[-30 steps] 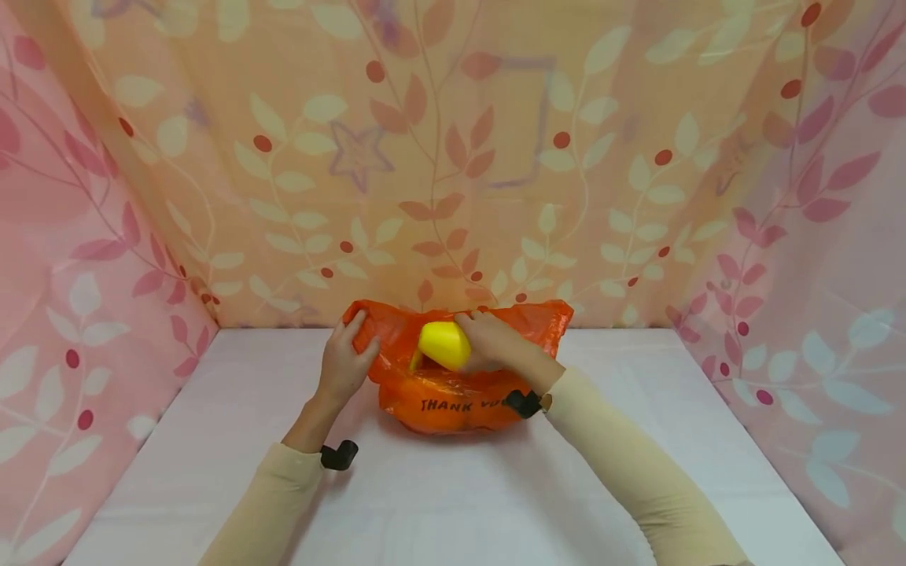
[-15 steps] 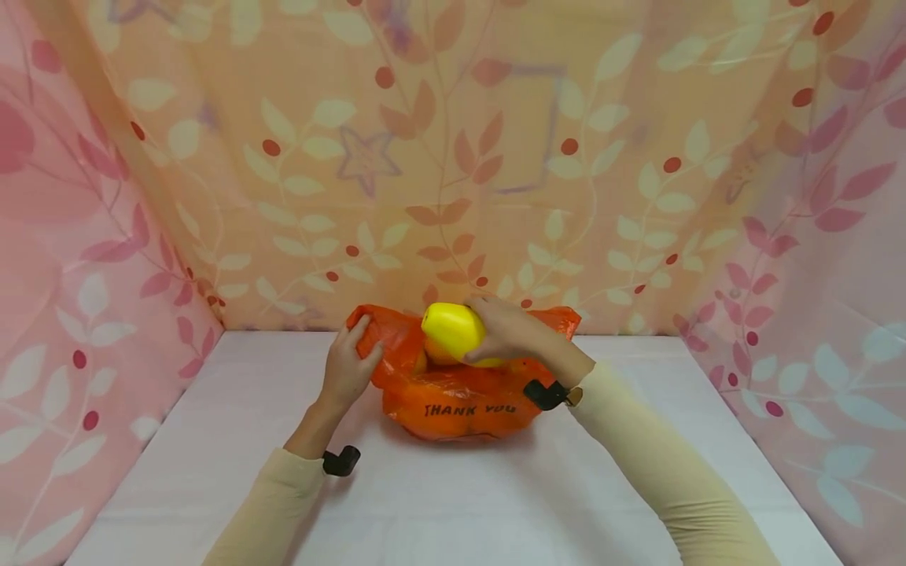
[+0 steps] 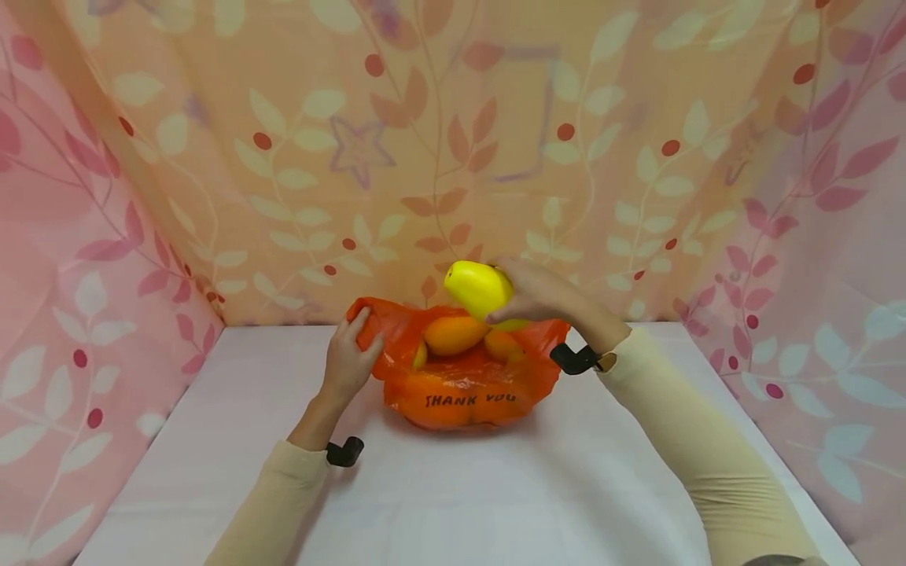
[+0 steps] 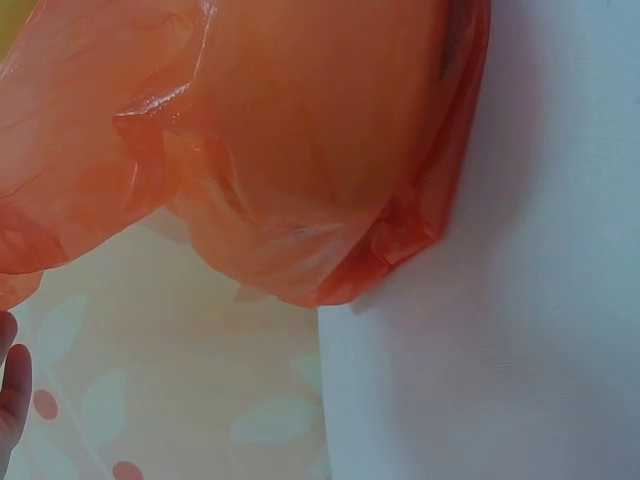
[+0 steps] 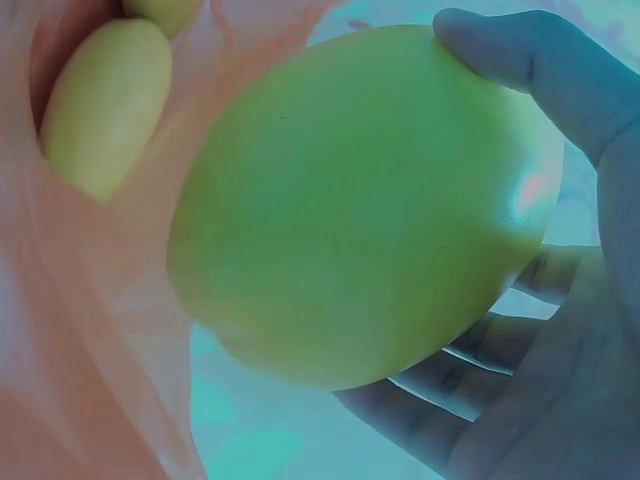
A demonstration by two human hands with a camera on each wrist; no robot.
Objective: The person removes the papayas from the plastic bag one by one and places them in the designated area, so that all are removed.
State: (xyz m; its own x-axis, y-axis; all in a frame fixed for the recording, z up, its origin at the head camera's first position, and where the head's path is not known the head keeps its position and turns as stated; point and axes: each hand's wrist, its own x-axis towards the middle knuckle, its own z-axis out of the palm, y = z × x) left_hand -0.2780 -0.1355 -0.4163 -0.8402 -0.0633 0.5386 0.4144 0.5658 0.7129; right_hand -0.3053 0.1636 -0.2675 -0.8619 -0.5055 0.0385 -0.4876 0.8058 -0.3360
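Note:
My right hand point(image 3: 541, 292) grips a large smooth yellow oval fruit point(image 3: 477, 286) above the mouth of an orange plastic bag point(image 3: 418, 405) printed THANK YOU. In the right wrist view the thumb lies over the fruit's upper side and the fingers curl beneath it. My left hand point(image 3: 347, 355) holds the bag's left upper edge; the left wrist view shows just some fingertips point(image 4: 14, 385) near the plastic. Inside the bag lie an orange-yellow oval fruit point(image 3: 454, 336) and others, partly hidden by the plastic.
The bag stands on a white-covered table point(image 3: 453, 503), towards its back edge. Patterned fabric hangs behind as a back curtain point(image 3: 297, 196), with pink side curtains point(image 3: 814, 314) at left and right. A small black camera point(image 3: 575, 359) sits at the right wrist.
My right hand has lifted the yellow fruit up and to the right, out of the bag's mouth, uncovering the fruits inside. The left hand stays at the bag's left edge.

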